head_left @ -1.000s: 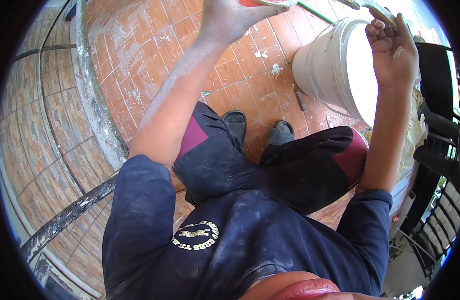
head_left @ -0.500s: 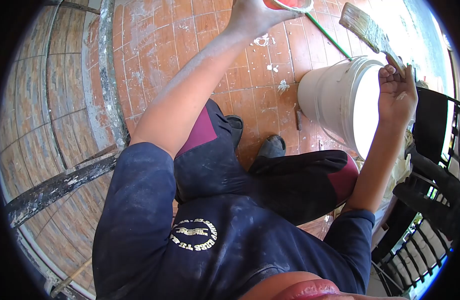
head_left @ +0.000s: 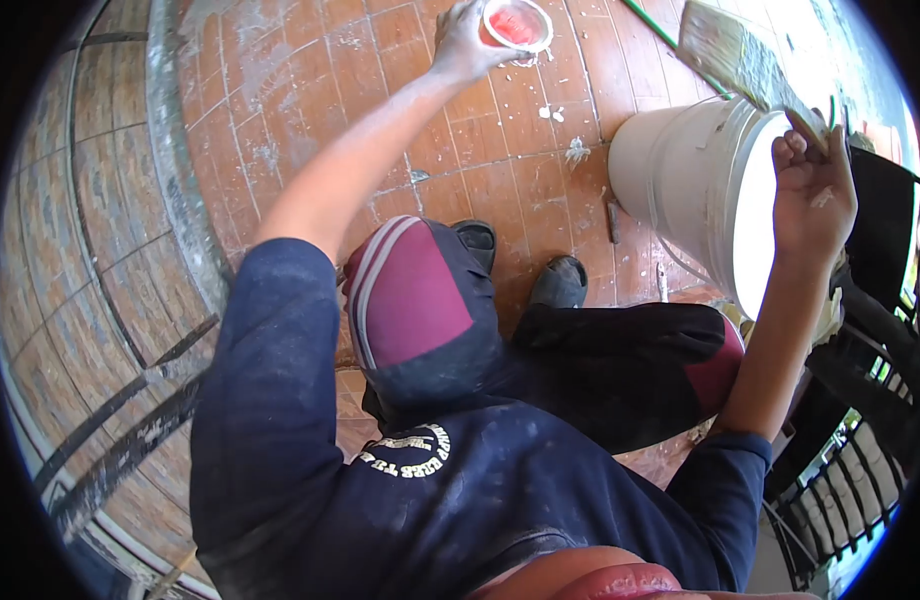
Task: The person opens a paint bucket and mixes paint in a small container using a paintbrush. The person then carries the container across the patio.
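At the top centre my left hand [head_left: 465,42] is closed round a small red cup [head_left: 518,26] with a whitish, smeared rim; its open top faces the camera. My right hand [head_left: 816,195], on the right, grips the handle of a wide brush [head_left: 735,55] between thumb and fingers. The brush's bristles are coated with pale material and point up and left. Just left of my right hand and partly under the brush, a large white bucket [head_left: 670,175] leans with its bright opening toward the right.
White splatters mark the orange tiled floor [head_left: 460,140]. A green stick [head_left: 652,22] lies behind the bucket. Paint-stained metal bars [head_left: 140,440] cross the lower left. Dark slatted furniture [head_left: 850,480] is at the right. My sandaled feet [head_left: 560,283] are below the bucket.
The red cup and my left hand have come lower and further into view, with the left knee raised. The brush has come into fuller view, its bristles now near the bucket's top edge.
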The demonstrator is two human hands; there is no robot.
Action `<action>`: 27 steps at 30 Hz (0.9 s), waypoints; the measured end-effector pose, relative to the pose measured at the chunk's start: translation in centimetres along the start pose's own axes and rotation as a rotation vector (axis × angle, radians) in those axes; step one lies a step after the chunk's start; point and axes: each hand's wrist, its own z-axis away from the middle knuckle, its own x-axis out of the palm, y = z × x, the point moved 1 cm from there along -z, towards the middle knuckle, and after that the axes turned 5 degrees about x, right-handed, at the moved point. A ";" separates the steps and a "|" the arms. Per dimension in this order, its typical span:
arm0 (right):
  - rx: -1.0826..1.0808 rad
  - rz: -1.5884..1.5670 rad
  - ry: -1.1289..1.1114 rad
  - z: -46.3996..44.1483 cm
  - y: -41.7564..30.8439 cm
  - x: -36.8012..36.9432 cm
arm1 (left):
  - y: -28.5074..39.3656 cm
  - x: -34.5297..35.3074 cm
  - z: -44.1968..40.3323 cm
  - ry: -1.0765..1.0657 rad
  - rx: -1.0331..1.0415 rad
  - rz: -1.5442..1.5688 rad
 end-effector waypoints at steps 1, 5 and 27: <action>0.003 0.009 0.011 0.2 0.1 -0.5 | -2.0 2.1 1.6 0.045 -0.051 0.031; 0.024 0.067 0.095 0.8 0.5 -1.7 | -3.1 5.7 5.3 0.093 -0.165 0.119; 0.003 0.114 0.145 1.4 1.4 1.2 | 5.0 1.3 1.6 0.411 0.271 0.172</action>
